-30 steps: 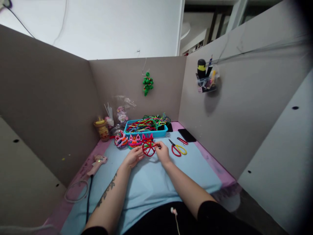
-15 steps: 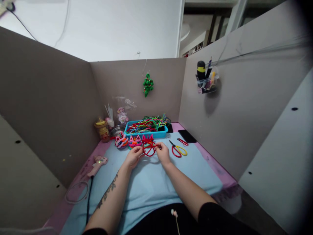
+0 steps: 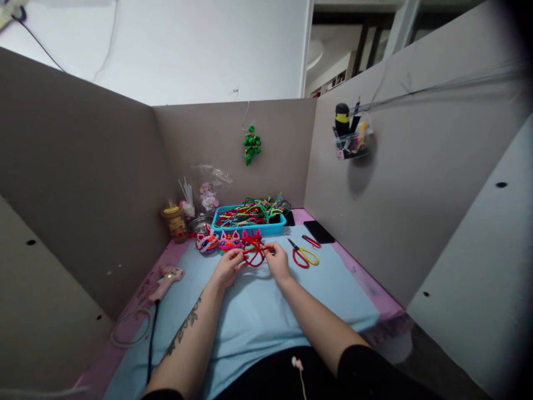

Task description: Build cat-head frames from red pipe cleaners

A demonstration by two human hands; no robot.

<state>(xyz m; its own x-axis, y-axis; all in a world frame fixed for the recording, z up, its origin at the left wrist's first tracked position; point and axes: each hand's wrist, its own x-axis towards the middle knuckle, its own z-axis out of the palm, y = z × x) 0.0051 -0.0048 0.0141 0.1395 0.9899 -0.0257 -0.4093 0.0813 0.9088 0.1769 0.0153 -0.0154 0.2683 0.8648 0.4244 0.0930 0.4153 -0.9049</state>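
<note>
Between my two hands, above the light blue cloth, a round frame of bent red pipe cleaners (image 3: 254,254) is held up. My left hand (image 3: 230,265) pinches its left edge between thumb and fingers. On the opposite edge, my right hand (image 3: 276,258) has its fingers closed on the same red frame. Just behind it stand several colourful fuzzy figures with pink ears, among them one at the left (image 3: 207,241) and a pink one (image 3: 230,241) in the middle. The red frame partly covers another figure at the right.
A blue basket (image 3: 250,230) of coloured pipe cleaners stands at the back. Scissors (image 3: 305,256), a red cutter (image 3: 311,241) and a black phone (image 3: 318,232) lie to the right. At the left are a pink glue gun (image 3: 166,283) with its cord and a jar (image 3: 175,224). Grey partitions enclose the table.
Almost nothing differs. Both hands keep hold of the red pipe-cleaner frame in the same place, and it has tilted very slightly.
</note>
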